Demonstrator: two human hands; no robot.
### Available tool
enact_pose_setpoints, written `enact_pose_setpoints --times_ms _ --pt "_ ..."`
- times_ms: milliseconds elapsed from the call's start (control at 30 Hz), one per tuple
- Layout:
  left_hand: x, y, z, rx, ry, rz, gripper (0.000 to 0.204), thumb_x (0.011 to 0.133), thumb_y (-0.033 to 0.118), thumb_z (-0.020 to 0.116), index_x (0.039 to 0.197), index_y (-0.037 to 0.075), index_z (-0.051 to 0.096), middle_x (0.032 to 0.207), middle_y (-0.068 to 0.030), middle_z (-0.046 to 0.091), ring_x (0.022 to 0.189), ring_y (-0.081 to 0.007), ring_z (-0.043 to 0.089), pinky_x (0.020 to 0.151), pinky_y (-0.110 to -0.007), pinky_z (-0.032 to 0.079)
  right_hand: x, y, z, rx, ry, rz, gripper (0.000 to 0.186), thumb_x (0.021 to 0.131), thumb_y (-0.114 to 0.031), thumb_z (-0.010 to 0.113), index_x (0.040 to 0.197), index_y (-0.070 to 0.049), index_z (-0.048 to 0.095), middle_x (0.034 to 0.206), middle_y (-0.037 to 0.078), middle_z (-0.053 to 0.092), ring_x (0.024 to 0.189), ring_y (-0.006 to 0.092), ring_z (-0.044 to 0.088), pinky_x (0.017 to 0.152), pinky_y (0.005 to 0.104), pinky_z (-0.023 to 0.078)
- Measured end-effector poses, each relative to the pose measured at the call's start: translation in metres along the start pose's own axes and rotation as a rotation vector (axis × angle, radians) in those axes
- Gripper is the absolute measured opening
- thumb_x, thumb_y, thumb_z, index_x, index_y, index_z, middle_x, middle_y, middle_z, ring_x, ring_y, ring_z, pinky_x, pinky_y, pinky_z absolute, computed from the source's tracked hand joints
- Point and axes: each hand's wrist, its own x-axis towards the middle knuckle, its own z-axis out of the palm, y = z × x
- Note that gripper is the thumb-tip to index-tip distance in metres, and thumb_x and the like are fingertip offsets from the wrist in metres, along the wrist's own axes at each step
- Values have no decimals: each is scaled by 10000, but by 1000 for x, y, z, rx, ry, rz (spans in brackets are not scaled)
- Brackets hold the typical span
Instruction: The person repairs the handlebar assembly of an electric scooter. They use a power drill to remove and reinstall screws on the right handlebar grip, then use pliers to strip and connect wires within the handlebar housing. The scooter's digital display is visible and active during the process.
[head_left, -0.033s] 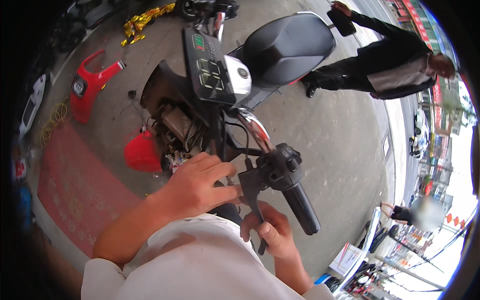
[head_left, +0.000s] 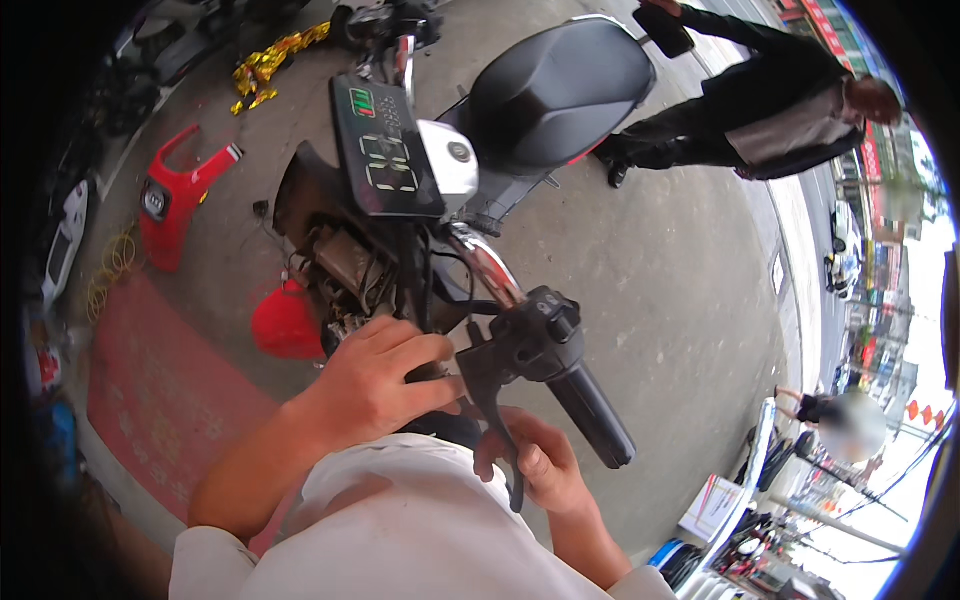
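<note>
Left hand (head_left: 385,385) curled on switch housing (head_left: 535,335). Right hand (head_left: 535,465) pinching brake lever (head_left: 500,425); lever axis toward 6 o'clock, grip (head_left: 590,410) toward 4.

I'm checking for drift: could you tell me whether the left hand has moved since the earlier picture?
No. The left hand sits at the same spot beside the brake lever.

Black brake lever (head_left: 497,420) hangs down from the handlebar's switch housing (head_left: 535,335), right-hand fingers (head_left: 520,462) curled around its lower part. Black rubber grip (head_left: 592,412) points down-right, free. Chrome bar (head_left: 487,265) runs up to the dash. Left hand (head_left: 375,385) rests beside the lever's base.
</note>
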Motion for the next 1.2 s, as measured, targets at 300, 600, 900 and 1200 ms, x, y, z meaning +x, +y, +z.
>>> enact_pose_setpoints --times_ms 300,600,900,1200 --pt "38 18 -18 149 -269 -5 365 618 124 801 979 130 757 1119 -131 684 894 -302 606 798 -439 466 7 176 -169 -464 670 369 350 938 -260 625 1132 21 700 1067 275 722 1046 435 688 920 466 542" --pt "15 26 -16 -315 69 -580 248 1021 234 639 994 -13 637 1239 -172 594 927 -178 591 800 -289 473 27 362 -262 -100 731 580 295 911 -242 639 1037 7 736 851 154 766 838 285 753 818 399 576" --pt "25 -2 -43 186 23 -507 220 1088 123 498 1217 -23 600 1399 -181 560 1294 -280 540 1122 -412 383 -99 462 -270 165 1057 771 252 876 -169 597 962 33 722 749 130 720 613 227 690 574 372 555" --pt "16 -86 -67 315 -354 116 323 1071 40 454 1367 -58 541 1370 -162 601 1242 -256 575 1102 -380 410 -177 586 -111 211 1339 918 317 837 -202 629 1033 13 756 1052 291 727 1010 396 725 913 446 562"
